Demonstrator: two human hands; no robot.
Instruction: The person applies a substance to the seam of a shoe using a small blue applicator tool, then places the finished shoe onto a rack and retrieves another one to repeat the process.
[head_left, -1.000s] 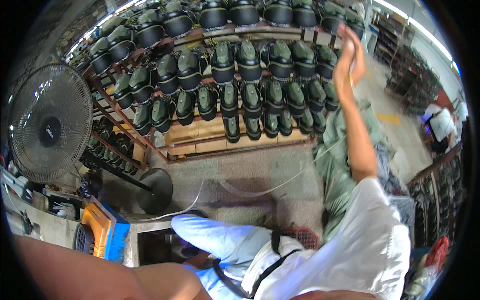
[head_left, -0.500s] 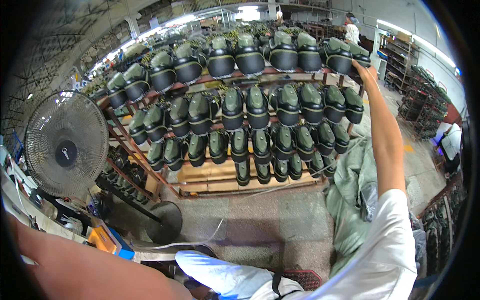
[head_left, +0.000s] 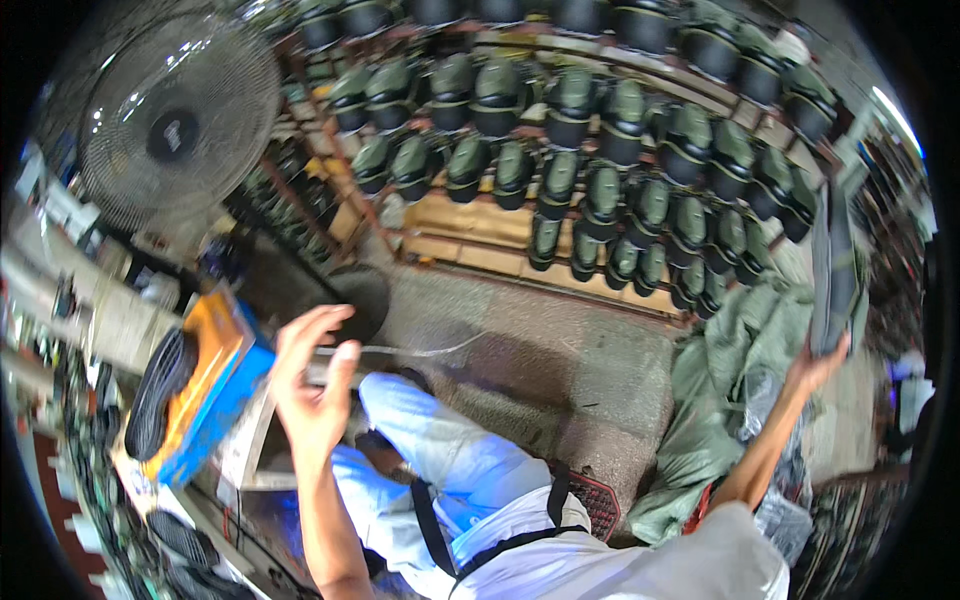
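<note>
My right hand (head_left: 815, 370), out at the far right, grips the lower end of a long grey-green piece (head_left: 832, 270) with dark edges. It stands upright above the fingers; blur hides its exact kind, though it looks like a boot shaft. To the left, my left hand (head_left: 312, 385) is raised with curved fingers and thumb apart, holding nothing. Near it lies a blue and orange box (head_left: 215, 375) with a black shoe sole (head_left: 162, 395) on top. Ahead, several green and black shoes (head_left: 575, 105) sit in rows on a rack, toes toward me.
A large standing fan (head_left: 180, 125) is at the left, its round base (head_left: 355, 300) on the floor. The rack's reddish metal frame (head_left: 385, 225) spans the far side. Green sacking (head_left: 720, 380) and clear plastic bags (head_left: 785, 520) lie at the right. More soles (head_left: 185, 540) are at lower left.
My view has tilted down and turned. My right hand has left the rack's upper right end and now holds the long grey-green piece lower down. My left hand has come into view, open.
</note>
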